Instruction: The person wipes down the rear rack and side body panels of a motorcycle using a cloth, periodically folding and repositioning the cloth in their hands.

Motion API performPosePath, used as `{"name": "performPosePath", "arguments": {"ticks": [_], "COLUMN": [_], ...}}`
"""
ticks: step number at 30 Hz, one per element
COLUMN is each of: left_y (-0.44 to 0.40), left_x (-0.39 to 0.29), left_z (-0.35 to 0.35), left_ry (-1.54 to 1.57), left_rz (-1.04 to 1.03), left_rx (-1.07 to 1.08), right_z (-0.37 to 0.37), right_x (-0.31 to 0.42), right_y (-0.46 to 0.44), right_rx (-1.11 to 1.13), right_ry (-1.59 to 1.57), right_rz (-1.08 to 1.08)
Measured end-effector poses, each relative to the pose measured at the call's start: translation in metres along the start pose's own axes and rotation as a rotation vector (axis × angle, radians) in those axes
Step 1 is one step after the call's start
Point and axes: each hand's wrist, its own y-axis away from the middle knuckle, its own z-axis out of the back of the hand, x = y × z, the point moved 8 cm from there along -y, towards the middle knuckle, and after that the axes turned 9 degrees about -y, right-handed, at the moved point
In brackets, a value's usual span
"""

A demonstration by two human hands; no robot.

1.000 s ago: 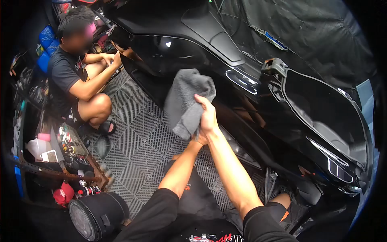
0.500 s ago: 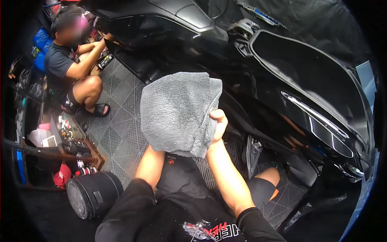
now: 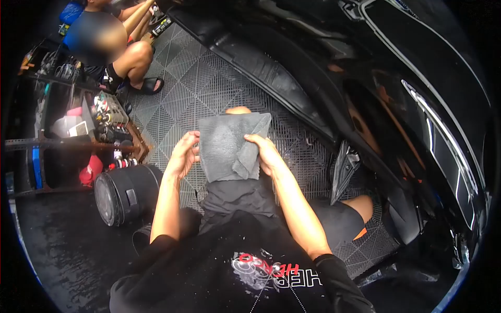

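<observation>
A grey microfiber towel (image 3: 222, 146), folded into a flat square, lies above my thigh near the middle of the head view. Its right part is turned over, with a loose flap hanging at the lower right. My right hand (image 3: 265, 155) grips the right edge, thumb on top and the other fingers hidden beneath. Close beside the left edge is my left hand (image 3: 182, 155), its fingers slightly curled and apart; whether the fingertips touch the cloth I cannot tell.
Glossy black motorcycle bodywork (image 3: 313, 68) runs along the right. A black drum-shaped container (image 3: 136, 187) stands at left, near a metal shelf (image 3: 68, 141) holding bottles and tools. Another person (image 3: 133, 60) squats at upper left on the grey grid floor (image 3: 182, 73).
The towel has come down toward my lap and now shows as a smaller, flatter square. My left hand has moved out from behind it to its left side. My view has tilted downward.
</observation>
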Motion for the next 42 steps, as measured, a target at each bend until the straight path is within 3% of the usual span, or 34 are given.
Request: {"name": "performPosePath", "arguments": {"ticks": [2,3,4,7,8,9,11,15,21,25,27,29,31,32,33,35,37,40,42], "left_y": [0.006,0.008,0.008,0.007,0.008,0.009,0.010,0.014,0.022,0.021,0.023,0.034,0.043,0.047,0.057,0.066,0.077,0.065,0.043], "left_x": [0.012,0.016,0.020,0.021,0.018,0.018,0.026,0.039,0.023,0.002,-0.023,-0.066,-0.103,-0.117,-0.144,-0.163,-0.173,-0.174,-0.175], "left_z": [0.014,0.011,0.009,-0.002,-0.011,-0.017,-0.013,-0.018,-0.048,-0.048,-0.039,-0.025,-0.009,0.002,-0.004,-0.002,-0.003,-0.003,-0.013], "left_ry": [-0.532,-0.528,-0.521,-0.270,-0.155,-0.038,-0.062,-0.135,0.006,-0.069,-0.183,-0.493,-0.685,-0.857,-1.008,-1.031,-1.061,-0.620,-0.290], "left_rz": [0.071,0.075,0.076,0.082,0.091,0.098,0.083,-0.059,-0.258,-0.328,-0.405,-0.471,-0.560,-0.595,-0.787,-1.007,-1.087,-1.182,-1.207], "left_rx": [-0.226,-0.219,-0.215,-0.146,-0.112,-0.077,-0.017,0.033,-0.130,-0.099,-0.062,-0.128,-0.277,-0.374,-0.397,-0.538,-0.835,-0.901,-0.795], "right_z": [0.016,0.023,0.030,-0.042,-0.063,-0.076,-0.085,-0.072,-0.060,-0.038,-0.052,-0.074,-0.098,-0.109,-0.118,-0.140,-0.163,-0.180,-0.191], "right_x": [0.001,-0.001,0.016,0.051,0.039,0.018,-0.019,-0.034,0.011,0.044,0.091,0.136,0.174,0.187,0.196,0.195,0.183,0.166,0.160], "right_y": [-0.002,0.000,0.020,0.082,0.089,0.089,0.079,0.055,0.061,0.055,0.077,0.114,0.159,0.180,0.203,0.238,0.268,0.286,0.288], "right_rx": [-0.045,-0.067,-0.367,-0.200,-0.029,0.107,0.238,0.202,0.244,-0.097,-0.167,-0.242,-0.257,-0.216,-0.175,0.045,0.324,0.761,0.785], "right_ry": [0.204,0.308,0.744,1.258,1.373,1.518,1.536,1.506,1.088,0.710,0.702,0.864,0.807,0.810,0.814,0.946,1.015,0.969,1.042], "right_rz": [0.223,0.331,0.480,0.926,1.012,0.967,0.828,0.874,0.852,0.727,1.028,1.242,1.481,1.564,1.649,1.752,1.787,1.738,1.649]}}
